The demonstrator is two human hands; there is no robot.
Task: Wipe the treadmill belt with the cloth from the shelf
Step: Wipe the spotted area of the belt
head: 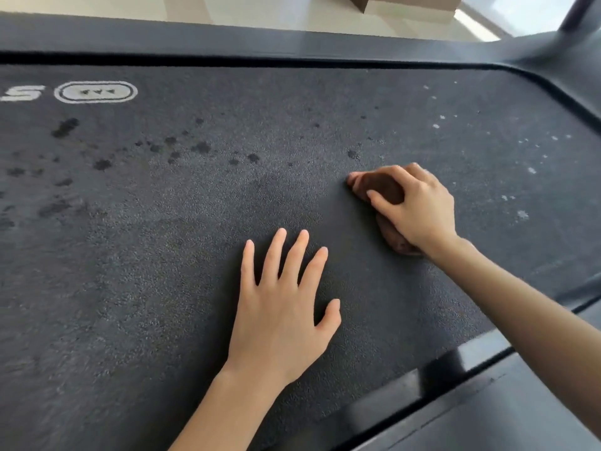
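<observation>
The dark grey treadmill belt fills most of the view. A bunched brown cloth lies on it right of centre, and my right hand grips it from above with curled fingers, pressing it onto the belt. My left hand rests flat on the belt nearer to me, fingers straight and spread, holding nothing. Dark wet spots dot the belt's left and middle. White specks are scattered on the belt to the right of the cloth.
A white logo is printed on the belt at far left. The black side rail runs along the far edge, with pale floor and a cardboard box beyond. Another dark rail lies at the near right.
</observation>
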